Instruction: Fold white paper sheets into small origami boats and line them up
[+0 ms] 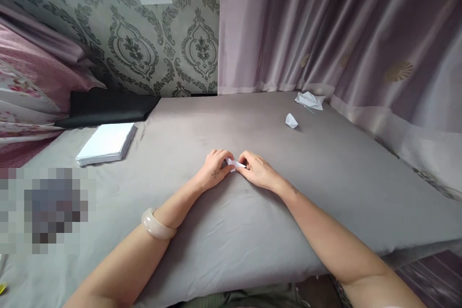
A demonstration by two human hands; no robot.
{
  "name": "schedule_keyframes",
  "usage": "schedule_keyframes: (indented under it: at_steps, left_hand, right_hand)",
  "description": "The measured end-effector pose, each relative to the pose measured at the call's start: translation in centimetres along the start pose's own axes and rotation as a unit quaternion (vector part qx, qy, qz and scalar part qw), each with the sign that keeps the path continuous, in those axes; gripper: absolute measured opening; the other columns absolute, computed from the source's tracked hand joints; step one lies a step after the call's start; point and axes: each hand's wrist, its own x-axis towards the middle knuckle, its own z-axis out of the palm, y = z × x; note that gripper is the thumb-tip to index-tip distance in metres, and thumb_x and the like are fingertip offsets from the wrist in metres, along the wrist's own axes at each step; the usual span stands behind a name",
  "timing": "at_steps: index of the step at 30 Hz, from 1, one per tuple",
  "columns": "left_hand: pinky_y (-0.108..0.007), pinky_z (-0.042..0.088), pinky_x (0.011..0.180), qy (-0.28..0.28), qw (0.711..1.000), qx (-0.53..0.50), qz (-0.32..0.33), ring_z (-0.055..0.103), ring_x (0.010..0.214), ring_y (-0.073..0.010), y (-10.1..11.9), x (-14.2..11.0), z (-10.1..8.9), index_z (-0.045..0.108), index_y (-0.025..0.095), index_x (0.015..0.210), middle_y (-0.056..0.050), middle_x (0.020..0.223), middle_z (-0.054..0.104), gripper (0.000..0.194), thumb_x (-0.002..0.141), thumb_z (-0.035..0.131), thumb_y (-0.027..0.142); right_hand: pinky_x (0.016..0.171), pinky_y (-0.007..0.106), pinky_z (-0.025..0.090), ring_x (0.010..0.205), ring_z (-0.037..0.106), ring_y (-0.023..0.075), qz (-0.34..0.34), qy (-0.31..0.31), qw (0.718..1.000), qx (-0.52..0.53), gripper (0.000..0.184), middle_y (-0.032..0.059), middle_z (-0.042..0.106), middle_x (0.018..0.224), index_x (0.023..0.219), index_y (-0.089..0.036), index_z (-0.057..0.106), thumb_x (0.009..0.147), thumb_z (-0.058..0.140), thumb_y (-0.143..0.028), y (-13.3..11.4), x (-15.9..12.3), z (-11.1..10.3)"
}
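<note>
a small piece of folded white paper (236,165) sits low over the gray cloth (195,130), between the two hands; the left hand (216,167) pinches its left end, thumb and fingers brought close together; the right hand (260,172) grips its right end in the same narrow way, fingertips curled; both sets of fingers stand in the way of its ends, so the exact fold cannot be told; a pale bangle (158,224) circles the left forearm, to the left of the folded paper and nearer the body.

beyond the folded paper and well to its left lies a thick stack of white sheets (107,142), its edges slightly uneven; farther past it on that side is a flat black item (111,108), beside pink floral fabric (21,82); beyond the folded paper to its right rests a small folded paper shape (291,121), and farther still in that direction a loose heap of folded white papers (309,100), near the mauve curtain (274,24); straight past the folded paper rises damask-patterned wallpaper (198,57); a pixelated patch to its left, nearer the body, hides what is there.
</note>
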Motion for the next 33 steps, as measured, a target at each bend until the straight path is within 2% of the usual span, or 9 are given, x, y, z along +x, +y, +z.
schedule_keyframes:
  at_steps: [2,4,8,14,19,22,26,33]
  left_hand:
    - [-0.033,0.047,0.077,-0.005,0.999,-0.049,-0.013,0.056,0.082,-0.0175,0.1,-0.1,-0.3,0.062,0.020,0.098,-0.004,0.089,0.065,0.017,0.085,0.058,0.030]
    - [-0.029,0.047,0.073,0.001,0.989,-0.142,-0.041,0.057,0.076,-0.0149,0.4,-0.2,-0.6,0.064,0.019,0.096,-0.003,0.087,0.066,0.019,0.085,0.058,0.034]
    - [-0.028,0.048,0.074,0.015,0.933,-0.341,-0.110,0.061,0.077,-0.0144,1.4,-0.3,-1.2,0.068,0.016,0.093,-0.005,0.088,0.070,0.027,0.081,0.064,0.039]
    - [-0.029,0.049,0.076,-0.001,0.866,-0.480,-0.142,0.062,0.077,-0.0129,2.0,-0.3,-1.1,0.069,0.016,0.093,-0.004,0.085,0.070,0.025,0.073,0.074,0.031]
    - [-0.027,0.049,0.074,0.011,0.787,-0.592,-0.176,0.060,0.070,-0.0096,1.8,-0.1,-0.9,0.069,0.016,0.084,-0.001,0.078,0.067,0.022,0.067,0.080,0.024]
    - [-0.026,0.049,0.074,0.011,0.753,-0.631,-0.185,0.060,0.071,-0.0086,2.0,-0.1,-0.9,0.069,0.016,0.082,0.000,0.081,0.067,0.021,0.065,0.081,0.022]
    - [-0.024,0.047,0.074,-0.008,0.742,-0.651,-0.161,0.060,0.072,-0.0081,2.2,-0.1,-0.9,0.069,0.015,0.084,0.000,0.080,0.067,0.021,0.067,0.080,0.020]
    - [-0.026,0.046,0.079,-0.009,0.763,-0.634,-0.128,0.062,0.079,-0.0117,2.4,-0.2,-0.7,0.067,0.014,0.090,-0.003,0.084,0.068,0.025,0.069,0.079,0.017]
  right_hand:
    - [0.058,0.024,0.037,0.062,0.051,0.0119,0.023,0.001,0.997,0.079,0.015,-0.0036,0.057,0.071,0.083,-0.021,0.054,0.083,0.055,-0.036,-0.2,0.2,0.1]
    - [0.057,0.024,0.037,0.061,0.051,0.0114,0.034,0.016,0.984,0.173,0.016,-0.0032,0.058,0.069,0.083,-0.020,0.055,0.079,0.057,-0.035,-0.5,0.3,-0.1]
    - [0.057,0.025,0.039,0.058,0.049,0.0102,0.055,0.040,0.944,0.323,0.022,-0.0030,0.057,0.069,0.092,-0.018,0.059,0.076,0.059,-0.032,-1.4,0.4,-1.2]
    - [0.056,0.025,0.038,0.058,0.046,0.0095,0.035,0.053,0.917,0.395,0.024,-0.0023,0.055,0.066,0.088,-0.017,0.066,0.077,0.063,-0.039,-1.9,0.0,-2.4]
    - [0.060,0.026,0.037,0.060,0.045,0.0086,-0.003,-0.029,0.876,0.481,0.031,-0.0029,0.053,0.068,0.098,-0.020,0.068,0.081,0.064,-0.045,-1.7,0.0,-2.2]
    - [0.060,0.026,0.038,0.062,0.046,0.0087,-0.011,-0.041,0.858,0.511,0.029,-0.0023,0.055,0.071,0.097,-0.021,0.070,0.079,0.068,-0.043,-1.9,0.0,-2.1]
    - [0.059,0.025,0.039,0.065,0.048,0.0089,0.006,-0.017,0.853,0.521,0.026,-0.0002,0.059,0.077,0.091,-0.020,0.070,0.075,0.072,-0.041,-2.1,0.1,-2.0]
    - [0.056,0.024,0.040,0.062,0.052,0.0096,0.017,0.018,0.868,0.497,0.027,-0.0006,0.061,0.070,0.086,-0.018,0.067,0.073,0.075,-0.041,-1.9,0.3,-1.5]
